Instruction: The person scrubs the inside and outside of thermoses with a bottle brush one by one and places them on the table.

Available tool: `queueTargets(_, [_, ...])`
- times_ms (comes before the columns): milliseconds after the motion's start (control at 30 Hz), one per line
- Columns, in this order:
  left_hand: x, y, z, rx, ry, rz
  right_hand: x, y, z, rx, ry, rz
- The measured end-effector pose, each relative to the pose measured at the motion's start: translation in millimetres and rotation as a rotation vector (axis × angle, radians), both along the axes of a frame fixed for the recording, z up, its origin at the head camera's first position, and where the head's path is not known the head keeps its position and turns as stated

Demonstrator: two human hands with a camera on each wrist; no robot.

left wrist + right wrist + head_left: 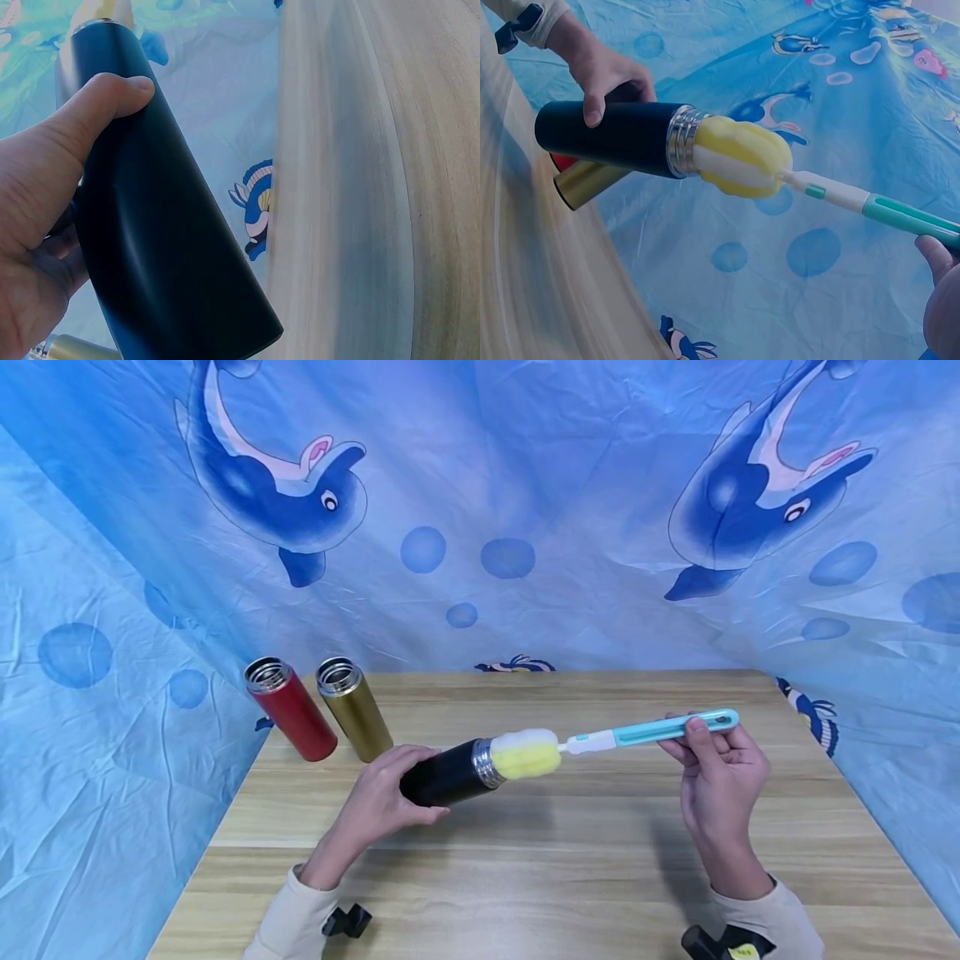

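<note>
My left hand (386, 793) grips a black thermos bottle (448, 774) around its body, holding it tilted sideways above the table with its steel mouth to the right. In the left wrist view the thumb lies along the dark bottle (157, 225). My right hand (720, 772) pinches the turquoise handle of a bottle brush (652, 732) between thumb and fingers. The brush's yellow and white sponge head (742, 157) sits at the bottle's threaded mouth (682, 141); most of the sponge shows outside. How far its tip reaches inside is hidden.
A red thermos bottle (292, 710) and a gold thermos bottle (354, 710) stand uncapped at the table's back left. The wooden table (570, 877) is bordered behind and at both sides by a blue sheet (450, 460) printed with dolphins.
</note>
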State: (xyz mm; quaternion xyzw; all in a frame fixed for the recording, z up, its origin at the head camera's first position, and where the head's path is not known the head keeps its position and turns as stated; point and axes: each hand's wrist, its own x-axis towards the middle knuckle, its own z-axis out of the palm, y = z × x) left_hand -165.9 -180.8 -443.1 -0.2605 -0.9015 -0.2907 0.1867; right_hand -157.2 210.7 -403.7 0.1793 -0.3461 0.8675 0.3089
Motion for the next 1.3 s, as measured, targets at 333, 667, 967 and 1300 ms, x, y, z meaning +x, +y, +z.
queueTargets(333, [-1.0,-1.8,-3.3,0.009,-0.018,-0.011,1.9,1.7,-1.5,-0.024,0.002,0.007])
queueTargets(667, [-4.2,-1.1,-3.1,0.029,-0.028,-0.008,4.0,2.1,-4.2,-0.059,-0.029,-0.025])
queueTargets(967, [-5.5,-0.9,-2.9,0.024,-0.039,0.008,3.9,2.0,-7.9,-0.029,-0.086,-0.099])
queueTargets(1300, [-3.3,-14.3,-0.8,-0.002,-0.038,0.084,4.5,15.4,-2.5,-0.108,-0.086,-0.175])
